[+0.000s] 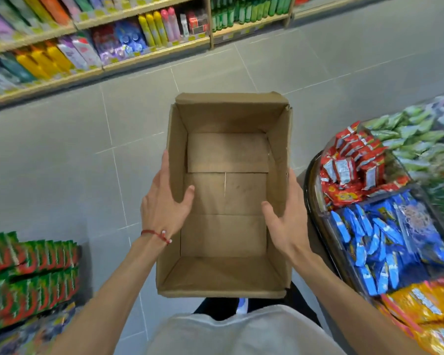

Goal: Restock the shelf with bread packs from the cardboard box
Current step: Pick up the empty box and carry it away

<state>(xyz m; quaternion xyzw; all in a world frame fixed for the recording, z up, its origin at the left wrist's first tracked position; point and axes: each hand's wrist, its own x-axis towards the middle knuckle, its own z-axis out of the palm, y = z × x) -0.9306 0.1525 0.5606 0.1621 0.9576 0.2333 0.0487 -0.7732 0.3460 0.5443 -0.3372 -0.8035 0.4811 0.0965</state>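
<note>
Carry empty brown cardboard box point(226, 193) level, side walls pinched by left grip point(164, 203) and right grip point(287, 221), thumbs inside.

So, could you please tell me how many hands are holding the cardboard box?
2: the left hand grips the left wall of the cardboard box, the right hand the right wall, thumbs inside. None hidden.

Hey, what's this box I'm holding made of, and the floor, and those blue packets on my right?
Box: brown cardboard, matte, with creased flaps and frayed edges. Floor: grey tiles, probably ceramic, smooth with thin grout lines. Blue packets: seemingly plastic film, glossy highlights.
</note>
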